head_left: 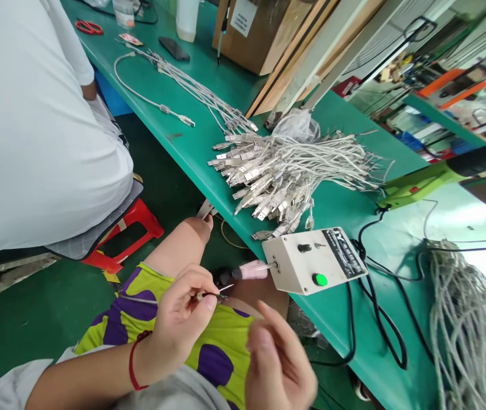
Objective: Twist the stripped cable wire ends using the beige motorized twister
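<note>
My left hand (185, 310), with a red string around its wrist, pinches the end of a thin grey cable (138, 299) above my lap. Fine wires, one white and others dark, stick out past its fingertips. My right hand (279, 364) is slightly blurred, to the right of those wires and apart from them. Its index finger stretches out with the thumb apart from it, and nothing shows between them. Beyond the hands, at the table edge, sits a white control box (315, 262) with a green button and a pink-sleeved rod (254, 270) sticking out.
A heap of USB cables (277, 176) covers the green table (200, 154) behind the box. More cables (469, 319) lie at right, near a green-handled tool (417, 185). A cardboard box (260, 34) stands at back. Someone in a white shirt (42, 131) sits at left on a red stool (140, 228).
</note>
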A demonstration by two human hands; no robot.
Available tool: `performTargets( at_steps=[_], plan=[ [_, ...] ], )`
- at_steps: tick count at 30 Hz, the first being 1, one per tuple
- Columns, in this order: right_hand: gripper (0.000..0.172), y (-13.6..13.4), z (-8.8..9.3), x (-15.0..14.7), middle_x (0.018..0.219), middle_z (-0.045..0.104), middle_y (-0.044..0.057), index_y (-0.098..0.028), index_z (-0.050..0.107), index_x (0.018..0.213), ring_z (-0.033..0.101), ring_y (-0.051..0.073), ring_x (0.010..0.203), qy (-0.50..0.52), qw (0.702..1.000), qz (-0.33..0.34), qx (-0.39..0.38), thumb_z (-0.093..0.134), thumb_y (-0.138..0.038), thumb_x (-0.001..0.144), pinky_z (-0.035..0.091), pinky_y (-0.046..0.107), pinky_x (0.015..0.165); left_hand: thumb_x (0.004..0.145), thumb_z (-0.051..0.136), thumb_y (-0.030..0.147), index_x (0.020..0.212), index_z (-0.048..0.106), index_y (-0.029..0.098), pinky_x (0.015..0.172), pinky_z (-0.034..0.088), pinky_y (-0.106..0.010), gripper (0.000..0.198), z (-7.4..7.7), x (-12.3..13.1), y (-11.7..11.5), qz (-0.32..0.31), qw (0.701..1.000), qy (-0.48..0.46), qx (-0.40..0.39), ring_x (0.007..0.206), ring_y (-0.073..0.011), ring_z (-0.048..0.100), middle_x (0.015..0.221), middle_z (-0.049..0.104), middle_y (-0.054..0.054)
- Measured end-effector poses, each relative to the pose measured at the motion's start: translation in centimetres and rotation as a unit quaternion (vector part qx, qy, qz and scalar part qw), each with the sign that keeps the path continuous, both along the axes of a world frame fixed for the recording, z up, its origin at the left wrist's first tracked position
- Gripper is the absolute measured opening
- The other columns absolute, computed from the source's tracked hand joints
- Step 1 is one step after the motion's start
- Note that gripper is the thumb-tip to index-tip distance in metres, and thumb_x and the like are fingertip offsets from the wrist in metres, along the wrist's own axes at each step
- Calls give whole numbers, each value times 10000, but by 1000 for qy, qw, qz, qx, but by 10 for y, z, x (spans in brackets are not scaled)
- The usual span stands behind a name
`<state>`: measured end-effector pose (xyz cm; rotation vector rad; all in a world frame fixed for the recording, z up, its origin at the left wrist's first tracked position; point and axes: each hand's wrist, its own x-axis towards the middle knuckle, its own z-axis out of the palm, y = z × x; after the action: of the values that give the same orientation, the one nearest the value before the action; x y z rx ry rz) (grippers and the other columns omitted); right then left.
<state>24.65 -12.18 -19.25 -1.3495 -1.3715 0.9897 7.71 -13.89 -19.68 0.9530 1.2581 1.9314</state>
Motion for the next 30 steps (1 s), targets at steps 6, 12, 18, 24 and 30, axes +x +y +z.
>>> performTargets(
  at_steps=[6, 12, 18, 24, 30],
  plan=[
    [291, -10, 3, -40, 841, 758, 57, -234, 896, 988, 631, 159, 700, 249, 950, 63, -180, 948, -519, 956, 535, 237, 602, 1078, 696, 145, 1104, 733, 255, 612, 491, -250, 119, 13, -1, -8, -73, 993, 84, 38, 674, -157, 614, 861, 730, -28],
    [226, 0, 2, -31, 797, 715, 24, -237, 858, 920, 589, 147, 675, 259, 944, 85, -185, 945, -442, 958, 515, 234, 613, 1018, 700, 83, 1102, 729, 249, 552, 484, -230, 188, 18, -11, -7, -98, 986, 130, 33, 584, -135, 604, 808, 759, -16],
    [229, 7, 4, -41, 750, 683, 19, -231, 834, 865, 579, 153, 661, 307, 919, 99, -226, 922, -423, 955, 494, 241, 606, 968, 702, 85, 1072, 713, 254, 562, 475, -215, 199, 18, -16, 4, -142, 979, 130, 62, 542, -109, 564, 731, 727, 30],
    [280, 18, 5, -45, 752, 687, 18, -220, 820, 845, 565, 149, 642, 279, 926, 92, -237, 947, -460, 914, 487, 250, 601, 930, 724, 102, 951, 719, 227, 493, 411, -205, 127, 18, -22, 12, -123, 982, 143, 28, 491, -92, 489, 639, 654, 41],
    [450, 56, 5, -37, 591, 479, -38, -214, 669, 695, 414, 132, 584, 217, 958, 79, -171, 845, -496, 999, 381, 267, 583, 910, 728, 76, 942, 753, 208, 471, 435, -203, 138, 7, -29, 13, -101, 989, 109, -25, 486, -86, 536, 791, 816, -23]
  ],
)
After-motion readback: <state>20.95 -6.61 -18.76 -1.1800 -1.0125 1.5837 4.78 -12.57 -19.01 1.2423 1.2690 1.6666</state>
